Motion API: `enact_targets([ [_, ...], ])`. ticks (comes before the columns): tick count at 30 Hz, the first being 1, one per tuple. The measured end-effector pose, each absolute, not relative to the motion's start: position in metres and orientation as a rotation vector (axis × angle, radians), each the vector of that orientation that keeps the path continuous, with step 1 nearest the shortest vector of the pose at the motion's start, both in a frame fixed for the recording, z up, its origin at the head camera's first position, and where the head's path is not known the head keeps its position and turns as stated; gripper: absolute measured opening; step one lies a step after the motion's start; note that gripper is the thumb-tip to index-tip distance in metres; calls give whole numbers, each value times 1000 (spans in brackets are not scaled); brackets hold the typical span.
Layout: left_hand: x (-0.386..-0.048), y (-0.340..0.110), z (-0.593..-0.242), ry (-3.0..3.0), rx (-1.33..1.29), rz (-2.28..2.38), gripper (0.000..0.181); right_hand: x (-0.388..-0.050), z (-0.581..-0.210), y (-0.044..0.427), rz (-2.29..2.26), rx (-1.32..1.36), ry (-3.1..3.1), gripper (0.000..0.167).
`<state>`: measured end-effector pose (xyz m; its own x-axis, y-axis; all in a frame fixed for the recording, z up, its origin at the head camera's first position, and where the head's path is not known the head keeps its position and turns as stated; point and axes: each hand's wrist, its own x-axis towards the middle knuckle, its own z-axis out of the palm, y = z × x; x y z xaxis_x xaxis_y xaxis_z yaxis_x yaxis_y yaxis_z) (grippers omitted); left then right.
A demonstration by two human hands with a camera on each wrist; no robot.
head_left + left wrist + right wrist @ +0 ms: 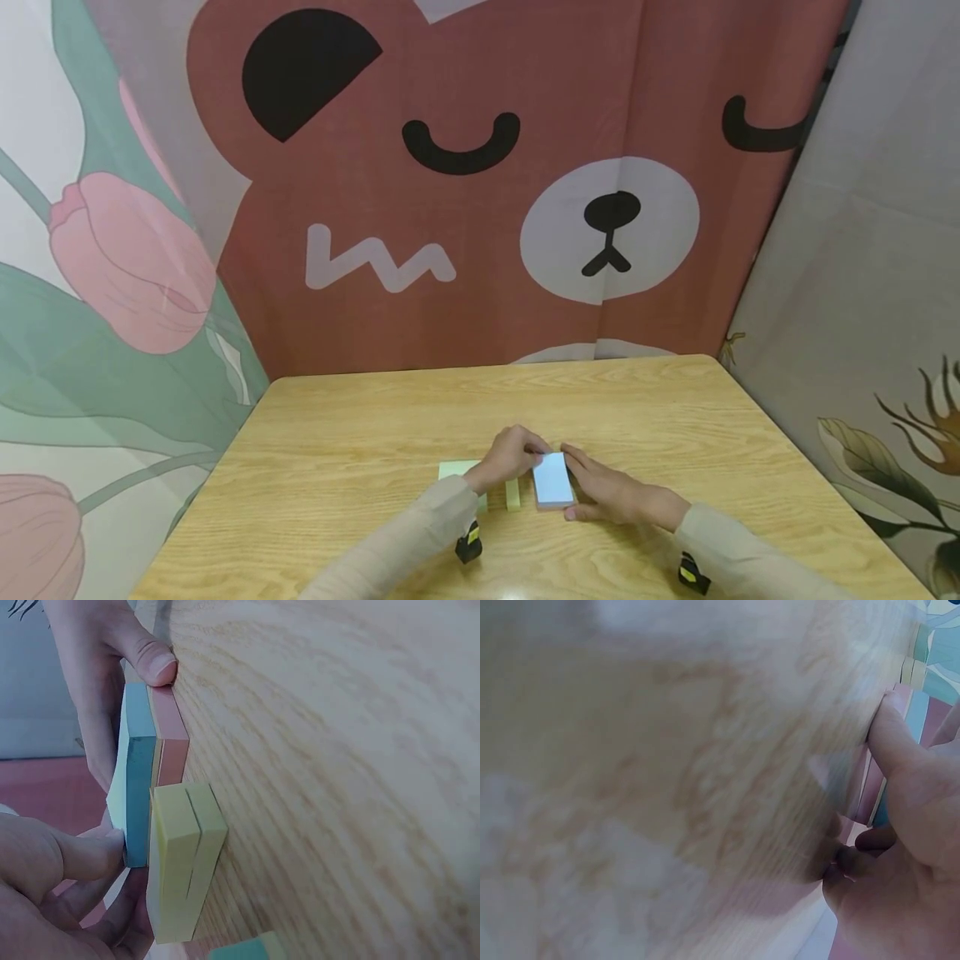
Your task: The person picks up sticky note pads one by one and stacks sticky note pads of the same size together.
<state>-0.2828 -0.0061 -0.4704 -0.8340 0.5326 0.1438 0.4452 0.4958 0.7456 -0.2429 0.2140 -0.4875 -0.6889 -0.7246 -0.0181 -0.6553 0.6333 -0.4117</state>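
Observation:
A blue sticky note pad lies on top of a pink sticky note pad, their edges roughly lined up. My left hand pinches the blue pad at its far left corner, thumb against its edge in the left wrist view. From the right side, my right hand grips the two pads, its thumb at the near end and its fingers toward the far end. Close by on the left stand yellow sticky note pads, one on another. A pale green pad is partly hidden under my left forearm.
The pads lie on a wood-grain table. Behind it hangs a curtain with a bear print, and flowered cloths stand at both sides. A teal pad edge shows at the bottom of the left wrist view.

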Motion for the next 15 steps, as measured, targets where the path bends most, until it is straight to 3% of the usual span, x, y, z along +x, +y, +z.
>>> enact_targets([
  [15,-281,-5,-475,2660,853,1263,17,-242,-485,213,-574,-1121,2654,92],
])
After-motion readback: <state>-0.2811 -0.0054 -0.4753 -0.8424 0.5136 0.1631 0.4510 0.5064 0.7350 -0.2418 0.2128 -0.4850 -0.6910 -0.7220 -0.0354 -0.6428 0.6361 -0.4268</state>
